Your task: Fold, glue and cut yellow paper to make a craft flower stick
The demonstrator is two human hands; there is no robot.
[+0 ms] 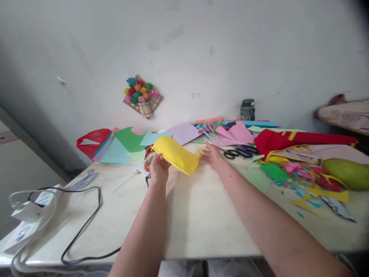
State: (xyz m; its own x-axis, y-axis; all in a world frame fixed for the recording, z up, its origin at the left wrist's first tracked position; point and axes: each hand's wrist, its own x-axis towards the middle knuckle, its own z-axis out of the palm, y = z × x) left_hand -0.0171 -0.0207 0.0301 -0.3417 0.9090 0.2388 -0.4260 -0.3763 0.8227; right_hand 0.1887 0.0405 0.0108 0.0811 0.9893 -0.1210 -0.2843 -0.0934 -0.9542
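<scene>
A yellow sheet point(175, 154) is held up over the middle of the worktop point(196, 215), between the person's two hands. It is bent into a curve, its rounded face bulging upward. Its long axis runs slantwise, from the upper left at the far side down to the lower right, so the right end points toward the right and slightly back to the person. The lower long edge faces the person and slopes the same way.

The left hand point(159, 168) pinches the sheet's lower left edge between thumb and fingers. The right hand point(212, 156) is at the right end, palm turned inward and fingers spread; whether they touch the sheet I cannot tell.

A white glue gun point(141, 169) lies just left of the left hand, and dark-handled scissors point(242, 151) lie near the right wrist. Behind the yellow sheet lies a lilac sheet point(184, 132).
</scene>
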